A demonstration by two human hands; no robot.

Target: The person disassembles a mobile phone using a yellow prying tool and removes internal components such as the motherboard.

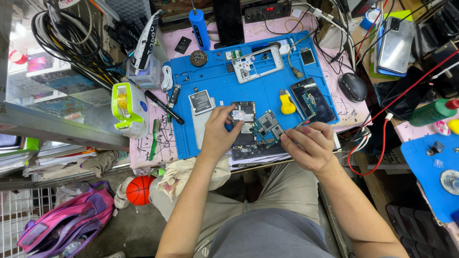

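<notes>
An opened phone body (pixel 245 125) lies on the blue work mat (pixel 210 76) near its front edge. My left hand (pixel 217 131) rests on its left side, fingertips pressing the upper part. A green circuit board (pixel 267 126) sits tilted up beside the phone on the right. My right hand (pixel 310 143) is closed around a thin tool whose tip points at that board. A phone battery (pixel 201 102) lies just left of my left hand. A yellow-handled tool (pixel 287 104) lies to the right of the board.
A silver phone frame (pixel 253 62) and a dark phone screen (pixel 313 100) lie further back on the mat. A blue bottle (pixel 199 28), a black mouse (pixel 353 86), a tape dispenser (pixel 126 107), a black marker (pixel 164 107) and red cables (pixel 382 138) surround the mat.
</notes>
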